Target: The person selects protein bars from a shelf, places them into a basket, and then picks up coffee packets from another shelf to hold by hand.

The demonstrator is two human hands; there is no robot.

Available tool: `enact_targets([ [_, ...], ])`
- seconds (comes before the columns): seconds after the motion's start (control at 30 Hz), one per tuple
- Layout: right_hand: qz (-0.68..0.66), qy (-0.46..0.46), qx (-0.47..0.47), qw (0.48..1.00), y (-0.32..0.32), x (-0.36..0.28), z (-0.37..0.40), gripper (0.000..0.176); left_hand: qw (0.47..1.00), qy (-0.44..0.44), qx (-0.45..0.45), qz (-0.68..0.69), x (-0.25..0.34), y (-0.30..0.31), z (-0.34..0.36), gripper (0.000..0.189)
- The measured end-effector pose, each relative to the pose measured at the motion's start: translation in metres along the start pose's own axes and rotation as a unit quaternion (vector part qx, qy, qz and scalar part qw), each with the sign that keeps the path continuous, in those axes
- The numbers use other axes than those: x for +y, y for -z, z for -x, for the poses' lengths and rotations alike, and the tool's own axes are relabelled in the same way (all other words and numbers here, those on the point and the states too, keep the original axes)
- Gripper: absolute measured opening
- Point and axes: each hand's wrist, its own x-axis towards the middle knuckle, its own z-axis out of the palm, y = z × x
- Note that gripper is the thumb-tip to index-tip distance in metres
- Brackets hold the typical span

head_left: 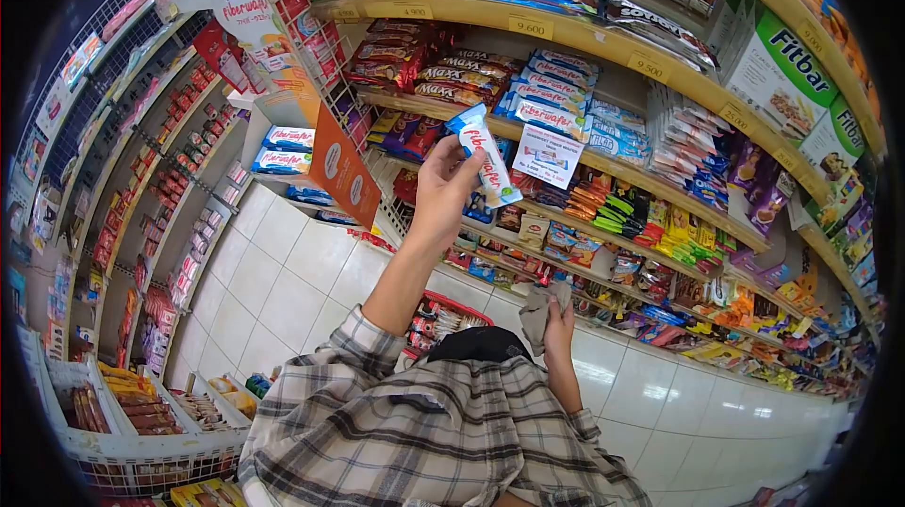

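A light-blue and white Fiberwafer pack [486, 160] is pinched in my left hand [447, 188], held up in front of the shelves and tilted, its printed face toward me. Behind it, similar Fiberwafer packs [551, 97] lie stacked on a shelf, beside Maxx bars [462, 76]. A white price card [547, 156] hangs at that shelf's edge, just right of the pack in my hand. Lower down and to the right, my right hand [558, 328] is closed around a crumpled grey-beige cloth [539, 317], near my body.
Curved yellow shelf edges [452, 8] carry price tags. An orange Fiberwafer display stand [335, 163] with packs stands to the left. A red basket [443, 304] with goods sits in front of me. White baskets of snacks [156, 446] stand at lower left. Tiled floor [283, 262] lies between the shelves.
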Motion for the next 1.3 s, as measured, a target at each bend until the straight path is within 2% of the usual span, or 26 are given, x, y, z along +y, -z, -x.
enact_targets([
  [0.1, -0.001, -0.005, 0.025, 1.000, 0.013, 0.004, -0.001, 0.046, 0.998, -0.012, -0.008, -0.066, -0.002, 0.002, -0.017, 0.033],
  [0.17, -0.009, -0.008, 0.033, 0.999, 0.022, 0.006, -0.002, 0.047, 0.998, -0.005, -0.025, -0.050, 0.000, -0.002, -0.036, 0.041],
  [0.23, -0.009, 0.000, 0.050, 0.999, 0.030, 0.012, -0.004, 0.047, 0.998, -0.039, -0.015, -0.038, 0.010, -0.020, -0.048, 0.044],
  [0.33, 0.003, -0.010, 0.060, 0.998, 0.040, 0.012, -0.003, 0.047, 0.990, -0.106, -0.060, -0.066, 0.005, -0.032, -0.086, 0.043],
  [0.47, -0.010, -0.026, 0.062, 0.998, 0.051, 0.018, -0.001, 0.044, 0.972, -0.092, -0.099, -0.190, -0.012, -0.039, -0.139, 0.035],
  [0.53, -0.017, -0.018, 0.074, 0.997, 0.054, 0.023, 0.000, 0.042, 0.956, -0.070, -0.100, -0.267, -0.019, -0.043, -0.155, 0.034],
  [0.63, -0.024, -0.031, 0.091, 0.995, 0.059, 0.022, 0.005, 0.039, 0.888, -0.106, -0.139, -0.425, -0.032, -0.037, -0.183, 0.037],
  [0.77, -0.037, -0.044, 0.104, 0.993, 0.070, 0.032, 0.006, 0.037, 0.830, -0.174, -0.163, -0.504, -0.030, -0.032, -0.193, 0.034],
  [0.9, -0.039, -0.060, 0.110, 0.991, 0.088, 0.052, 0.002, 0.037, 0.847, -0.145, -0.135, -0.493, -0.023, -0.034, -0.187, 0.022],
  [0.93, -0.036, -0.068, 0.118, 0.990, 0.093, 0.059, 0.001, 0.037, 0.850, -0.175, -0.129, -0.479, -0.029, -0.028, -0.194, 0.020],
  [0.97, -0.033, -0.075, 0.127, 0.989, 0.098, 0.067, 0.000, 0.037, 0.857, -0.171, -0.128, -0.469, -0.030, -0.026, -0.192, 0.019],
  [1.0, -0.006, -0.034, 0.161, 0.986, 0.099, 0.080, -0.003, 0.032, 0.863, -0.168, -0.128, -0.459, -0.028, -0.024, -0.191, 0.019],
  [1.03, -0.016, -0.053, 0.169, 0.984, 0.105, 0.090, 0.000, 0.032, 0.869, -0.163, -0.126, -0.450, -0.027, -0.022, -0.189, 0.019],
  [1.07, -0.025, -0.072, 0.176, 0.981, 0.104, 0.089, 0.004, 0.031, 0.853, -0.184, -0.130, -0.471, -0.031, -0.018, -0.188, 0.025],
  [1.2, -0.049, -0.127, 0.162, 0.977, 0.079, 0.072, 0.028, 0.032, 0.843, -0.162, -0.127, -0.497, -0.033, -0.013, -0.183, 0.035],
  [1.3, -0.033, -0.128, 0.165, 0.977, 0.074, 0.100, 0.036, 0.031, 0.841, -0.247, -0.073, -0.476, -0.030, -0.011, -0.174, 0.034],
])
